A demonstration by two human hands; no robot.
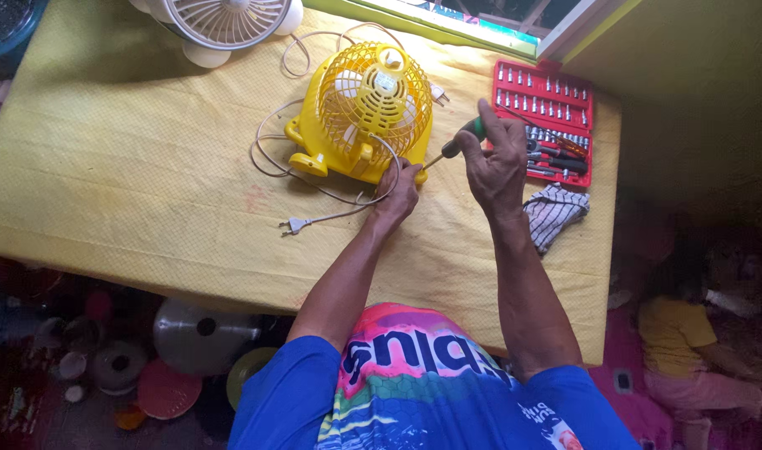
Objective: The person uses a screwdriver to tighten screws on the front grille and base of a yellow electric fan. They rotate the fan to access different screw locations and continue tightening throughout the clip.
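Your left hand (398,193) presses against the base of the yellow fan (366,112), fingers curled on it, its cord (331,218) trailing left. Just right, your right hand (496,160) grips a screwdriver (453,147), tip at the fan. Beyond lie a cloth (553,213) and a red socket set (544,121).

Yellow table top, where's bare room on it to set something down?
The widest bare patch of the table lies left of the yellow fan and its cord, down to the near edge. A smaller one sits below the striped cloth. It is crowded around the left hand, the right hand with its screwdriver, and the red tool case.
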